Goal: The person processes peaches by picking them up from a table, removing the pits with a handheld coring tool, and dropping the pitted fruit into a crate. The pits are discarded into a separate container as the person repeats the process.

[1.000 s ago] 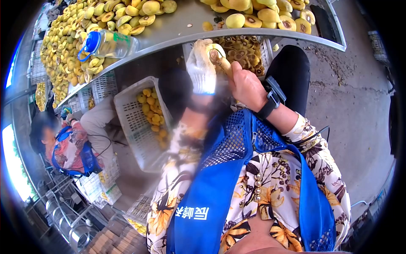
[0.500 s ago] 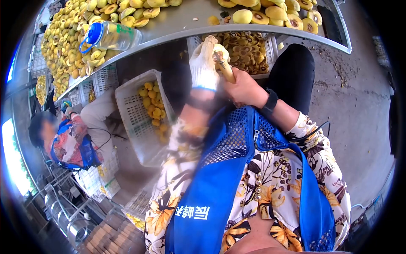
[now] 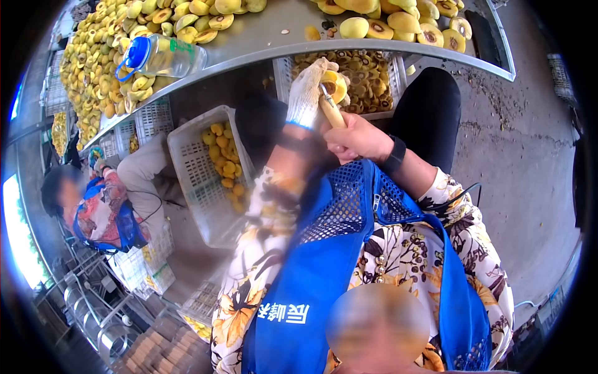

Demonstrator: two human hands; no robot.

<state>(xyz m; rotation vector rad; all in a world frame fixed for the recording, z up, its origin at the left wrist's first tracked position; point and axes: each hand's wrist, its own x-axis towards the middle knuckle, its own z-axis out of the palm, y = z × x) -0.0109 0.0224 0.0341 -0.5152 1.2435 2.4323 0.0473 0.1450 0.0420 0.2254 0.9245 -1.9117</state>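
Note:
My left hand [image 3: 305, 93], in a white knit glove, is closed around a halved yellow peach [image 3: 339, 86]. Its cut side faces up, with a brown centre showing. My right hand [image 3: 364, 138] is bare and wrapped around a pitting tool [image 3: 332, 111] with a pale, wooden-looking handle. The tool's thin metal tip lies at the near left edge of the peach half. Both hands are over a crate [image 3: 285, 80] that holds many brown-centred peach pieces [image 3: 370, 70], just below the edge of the metal table [image 3: 268, 28].
Piles of halved peaches [image 3: 93, 68] cover the table's left, with more halves [image 3: 405, 23] at the right. A blue-capped bottle [image 3: 174, 56] lies by the table edge. A white crate [image 3: 193, 162] of yellow fruit stands at my left, near another seated person [image 3: 106, 209].
The peach half in my gloved hand now shows its cut face more openly. The pitting tool's tip has come to its left edge, and my right hand has shifted slightly down.

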